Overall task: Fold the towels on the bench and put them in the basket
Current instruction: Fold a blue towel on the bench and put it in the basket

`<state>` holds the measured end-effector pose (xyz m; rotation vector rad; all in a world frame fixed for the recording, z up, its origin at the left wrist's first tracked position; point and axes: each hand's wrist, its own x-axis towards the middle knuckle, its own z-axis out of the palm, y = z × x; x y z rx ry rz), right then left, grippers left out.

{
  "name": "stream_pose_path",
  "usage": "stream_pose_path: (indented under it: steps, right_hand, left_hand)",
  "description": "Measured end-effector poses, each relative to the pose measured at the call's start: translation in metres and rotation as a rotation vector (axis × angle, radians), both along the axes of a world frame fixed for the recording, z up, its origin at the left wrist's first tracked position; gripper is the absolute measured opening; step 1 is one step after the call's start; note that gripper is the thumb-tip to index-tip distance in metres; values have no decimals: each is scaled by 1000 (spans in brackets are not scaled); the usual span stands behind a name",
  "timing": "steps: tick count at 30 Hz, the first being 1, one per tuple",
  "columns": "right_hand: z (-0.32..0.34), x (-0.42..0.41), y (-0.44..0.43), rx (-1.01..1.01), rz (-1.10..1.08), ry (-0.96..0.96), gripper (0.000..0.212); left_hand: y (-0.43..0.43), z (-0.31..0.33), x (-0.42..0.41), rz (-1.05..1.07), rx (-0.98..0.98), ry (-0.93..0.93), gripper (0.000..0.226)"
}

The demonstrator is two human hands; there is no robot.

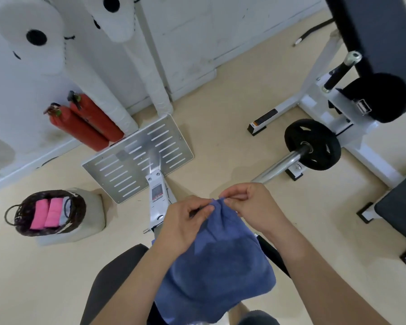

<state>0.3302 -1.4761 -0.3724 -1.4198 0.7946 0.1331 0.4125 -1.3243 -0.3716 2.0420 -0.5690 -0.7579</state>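
Note:
A blue towel (218,261) hangs in front of me over the black bench pad (117,270). My left hand (185,221) pinches its upper edge on the left, and my right hand (251,207) pinches the same edge just to the right; the two hands are close together. The dark woven basket (21,221) stands on a grey block on the floor at the left. Inside it lie two folded pink towels (47,214) and a pale folded one beside them.
A slotted metal footplate (138,156) stands ahead of the bench frame. Two red fire extinguishers (87,123) lean at the wall on the left. A barbell with a black weight plate (312,144) and a white rack lie to the right.

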Motion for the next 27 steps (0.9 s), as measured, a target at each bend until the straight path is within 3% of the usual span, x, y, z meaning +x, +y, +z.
stream_pose_path:
  steps: [3,6,13,20,27]
  right_hand:
    - [29,-9,14,-127,33,-29,15]
    - [56,-22,28,-191,30,-73,11]
    - [122,-59,79,-201,0,-274,20]
    - [177,-84,119,-237,8,-468,17]
    - [210,-94,147,-328,28,-570,16]
  left_hand:
    - [14,27,-7,50,-87,57,46]
    - [29,57,-19,20,-176,106,39]
    - [66,121,-57,99,-273,-3,17]
    - [102,163,-80,161,-363,-280,33]
    - [128,194,-91,215,-440,-349,27]
